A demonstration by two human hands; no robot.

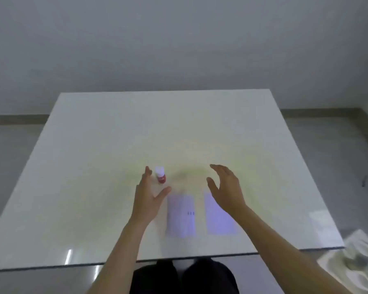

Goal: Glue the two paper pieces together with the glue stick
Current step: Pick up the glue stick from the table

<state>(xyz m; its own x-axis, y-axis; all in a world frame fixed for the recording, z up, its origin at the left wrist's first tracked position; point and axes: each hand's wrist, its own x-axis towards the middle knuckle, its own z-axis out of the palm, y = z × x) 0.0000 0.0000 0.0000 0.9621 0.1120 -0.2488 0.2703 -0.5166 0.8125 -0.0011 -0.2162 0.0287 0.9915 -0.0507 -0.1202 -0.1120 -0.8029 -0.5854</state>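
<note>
— Left hand [148,196]? 
— Spread wide, thumb out, fingers extended forward, gripping nothing.
— Right hand [226,185]? 
— Raised, loosely cupped, palm facing left, also unclenched. Both forearms bare, reaching forward.

Glue stick [160,177] upright on white table [94,166], between spread fingers of left hand [147,198]; right hand [226,188] open above right paper piece [220,219]; left paper piece [180,215] just beside.

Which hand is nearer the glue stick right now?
Left. The left hand is open right beside the glue stick, not yet gripping it. The right hand hovers open farther off, over the right paper piece.
</note>
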